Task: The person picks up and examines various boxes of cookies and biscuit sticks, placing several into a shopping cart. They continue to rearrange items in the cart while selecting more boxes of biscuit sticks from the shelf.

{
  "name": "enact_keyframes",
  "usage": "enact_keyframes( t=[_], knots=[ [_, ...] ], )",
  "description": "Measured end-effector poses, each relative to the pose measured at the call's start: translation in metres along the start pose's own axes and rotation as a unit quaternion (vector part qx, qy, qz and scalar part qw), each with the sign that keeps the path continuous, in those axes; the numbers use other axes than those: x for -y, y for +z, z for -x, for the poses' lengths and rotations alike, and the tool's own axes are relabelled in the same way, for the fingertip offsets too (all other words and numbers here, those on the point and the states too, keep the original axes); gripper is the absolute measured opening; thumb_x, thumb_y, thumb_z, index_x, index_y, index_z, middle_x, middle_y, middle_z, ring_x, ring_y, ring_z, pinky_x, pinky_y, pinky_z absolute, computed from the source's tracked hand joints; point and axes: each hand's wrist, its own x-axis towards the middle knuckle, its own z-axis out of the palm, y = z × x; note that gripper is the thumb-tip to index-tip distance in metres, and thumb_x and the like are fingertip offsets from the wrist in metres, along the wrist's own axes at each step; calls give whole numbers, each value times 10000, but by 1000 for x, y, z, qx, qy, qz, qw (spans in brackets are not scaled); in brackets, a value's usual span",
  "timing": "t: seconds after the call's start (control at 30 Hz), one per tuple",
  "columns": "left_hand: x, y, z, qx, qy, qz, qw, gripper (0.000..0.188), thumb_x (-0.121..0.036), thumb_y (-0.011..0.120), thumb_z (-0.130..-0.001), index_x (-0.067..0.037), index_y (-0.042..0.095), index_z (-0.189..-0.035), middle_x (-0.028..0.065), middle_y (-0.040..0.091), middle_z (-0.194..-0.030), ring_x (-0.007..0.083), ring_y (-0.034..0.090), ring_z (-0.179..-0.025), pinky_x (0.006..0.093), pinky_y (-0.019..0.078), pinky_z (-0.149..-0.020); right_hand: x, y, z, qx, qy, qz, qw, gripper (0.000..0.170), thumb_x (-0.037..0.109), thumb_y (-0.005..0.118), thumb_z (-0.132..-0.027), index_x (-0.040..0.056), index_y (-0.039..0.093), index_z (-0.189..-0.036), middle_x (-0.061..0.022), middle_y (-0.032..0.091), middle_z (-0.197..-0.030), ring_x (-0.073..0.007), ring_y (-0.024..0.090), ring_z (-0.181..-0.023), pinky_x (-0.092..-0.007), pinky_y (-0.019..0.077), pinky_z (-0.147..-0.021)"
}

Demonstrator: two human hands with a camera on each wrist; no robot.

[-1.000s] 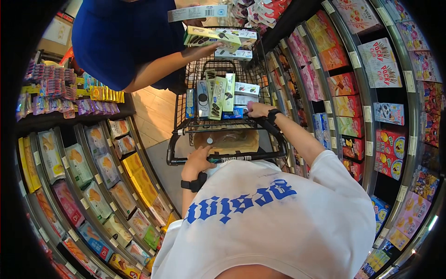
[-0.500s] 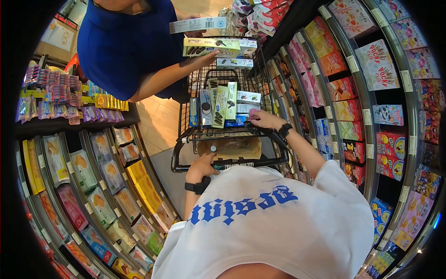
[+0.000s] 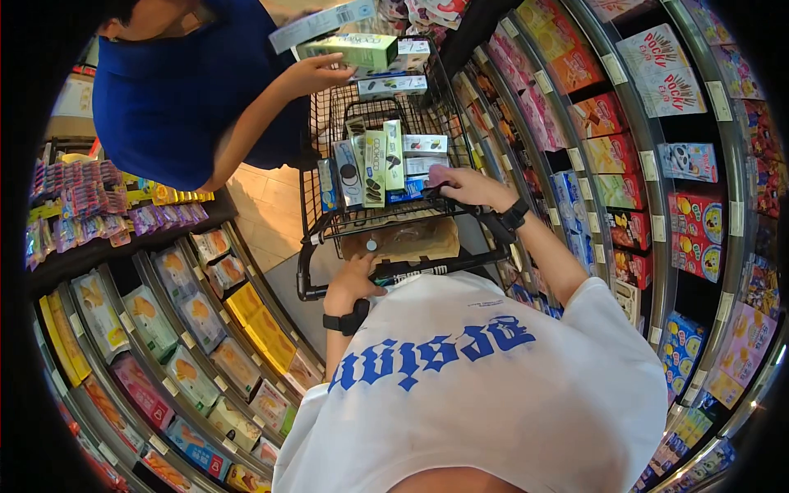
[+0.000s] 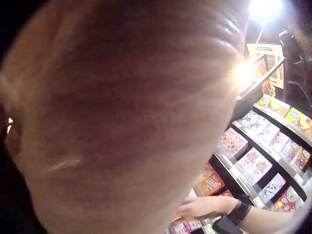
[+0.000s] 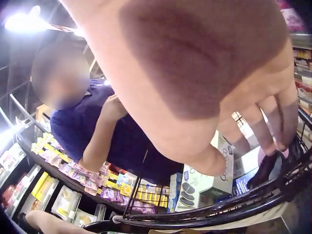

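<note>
My left hand (image 3: 352,281) lies over the left part of the shopping cart handle (image 3: 444,266), fingers beyond the bar and thumb on the near side. At the cart's near right corner, my right hand (image 3: 477,189) holds a small pink and black thing (image 3: 440,176) with curled fingers; its kind does not show. In the right wrist view the fingers (image 5: 280,129) bend down over it, close to the wire rim. Beside it in the cart basket stand a green cookie box (image 3: 375,168), a grey-white box (image 3: 348,174) and a blue pack (image 3: 406,192).
A person in a blue shirt (image 3: 177,107) at the cart's far left holds a yellow-green box (image 3: 352,51) and a white box (image 3: 322,25). Snack shelves (image 3: 645,197) line the right side; shelves of packaged bakes (image 3: 189,329) line the left. A brown package (image 3: 411,240) lies below the basket.
The other person's two boxes have shifted left and tilted in the head view. My hands keep their places on the cart, while the view has shifted slightly.
</note>
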Motion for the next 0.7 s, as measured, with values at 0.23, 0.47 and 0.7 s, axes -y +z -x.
enact_keyframes(
  t=[0.23, 0.47, 0.7],
  knots=[
    [4, 2, 3, 16, -12, 53, 998, 944, -253, 891, -642, -70, 487, -1475, 277, 580, -1349, 420, 562, -1265, 423, 471, -1050, -41, 22, -38, 81, 107, -45, 990, 448, 194, 608, -911, 40, 575, -1331, -228, 585, -1347, -397, 583, -1221, -451, 477, -1021],
    [5, 19, 3, -62, 63, 47, 995, 834, -137, 842, -661, -134, 527, -1434, 210, 625, -1259, 414, 586, -1203, 443, 486, -1001, -74, 59, -93, 75, 57, 166, 982, 721, 179, 626, -845, 126, 415, -1533, -348, 545, -1320, -495, 568, -1189, -514, 479, -1020],
    [-3, 18, 16, -116, 57, 42, 991, 790, -139, 850, -635, -113, 571, -1374, 183, 644, -1108, 393, 610, -1100, 458, 506, -939, -34, 62, -112, 141, 201, -23, 969, 1023, 468, 688, -882, -130, 166, -1527, -418, 504, -1361, -453, 576, -1231, -434, 484, -1015]
  ],
)
